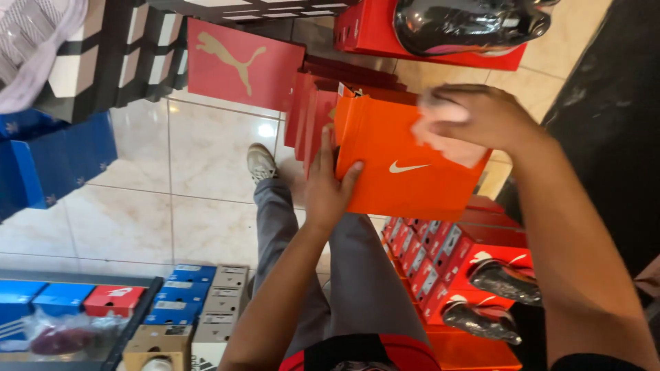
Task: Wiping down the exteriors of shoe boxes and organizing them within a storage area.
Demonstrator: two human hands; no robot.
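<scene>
The box [405,161] sits between both hands: left hand [328,185] on its left side, right hand [474,117] on top. Stacked boxes [440,261] lie below right, with shoes [505,282] on them. More boxes [199,295] stand lower left.

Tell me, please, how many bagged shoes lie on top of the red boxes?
3: one bagged shoe at the top, two at lower right; others may be hidden.

The orange shoebox [402,161] bears a white curved mark, with red boxes [440,254] below it, blue boxes [51,161] far left of it, and cream floor tiles [199,172] beside it.
</scene>
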